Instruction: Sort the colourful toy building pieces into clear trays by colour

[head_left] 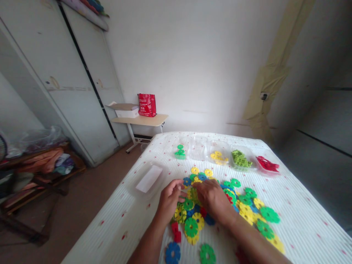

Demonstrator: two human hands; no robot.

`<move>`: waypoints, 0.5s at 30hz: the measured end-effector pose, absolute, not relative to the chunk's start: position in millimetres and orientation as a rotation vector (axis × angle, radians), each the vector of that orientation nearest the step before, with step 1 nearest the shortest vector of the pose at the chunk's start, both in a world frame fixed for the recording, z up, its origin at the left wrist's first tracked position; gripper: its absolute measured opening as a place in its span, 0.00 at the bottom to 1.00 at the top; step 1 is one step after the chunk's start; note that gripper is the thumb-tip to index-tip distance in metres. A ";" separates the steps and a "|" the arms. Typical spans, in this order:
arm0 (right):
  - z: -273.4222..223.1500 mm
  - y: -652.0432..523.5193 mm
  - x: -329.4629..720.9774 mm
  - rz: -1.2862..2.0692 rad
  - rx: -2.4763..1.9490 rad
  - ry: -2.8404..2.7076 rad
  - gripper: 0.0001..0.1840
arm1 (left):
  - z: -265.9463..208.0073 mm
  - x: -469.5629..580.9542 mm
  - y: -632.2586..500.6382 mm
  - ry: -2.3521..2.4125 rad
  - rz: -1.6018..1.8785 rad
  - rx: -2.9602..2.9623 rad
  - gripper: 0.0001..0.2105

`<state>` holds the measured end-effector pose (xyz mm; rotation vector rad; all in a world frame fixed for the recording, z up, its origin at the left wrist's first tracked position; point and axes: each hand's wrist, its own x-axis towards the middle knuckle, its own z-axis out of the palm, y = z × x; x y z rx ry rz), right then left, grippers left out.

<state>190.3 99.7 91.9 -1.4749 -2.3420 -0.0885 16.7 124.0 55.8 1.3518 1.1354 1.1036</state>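
A loose pile of flat, notched plastic discs in green, yellow, blue and red lies on the table. My left hand (171,197) is at the pile's left side, its fingers curved and apart, close to a green disc (188,204). My right hand (213,198) reaches into the middle of the pile, palm down. Its fingers are bent together, and whatever is under their tips is hidden. Below the hands lie another green disc (191,227), a red piece (176,232) and a blue disc (173,253).
Along the table's far side stand clear tubs: one with green discs (180,152), one with yellow pieces (219,157), one with light-green pieces (241,158), one with red pieces (267,164). A clear container (148,179) holding white paper lies left. A red bag (147,105) stands on a side table.
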 end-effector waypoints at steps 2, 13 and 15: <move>96.8 101.3 204.5 -0.004 -1.577 -2.317 0.12 | 53.8 17.7 124.6 1.144 1.100 1.380 0.17; 113.5 90.5 232.1 0.115 -1.698 -2.405 0.17 | 48.1 14.5 129.0 1.305 1.136 1.415 0.15; 108.5 85.7 226.6 0.122 -1.675 -2.462 0.28 | 48.4 14.5 129.2 1.300 1.151 1.402 0.14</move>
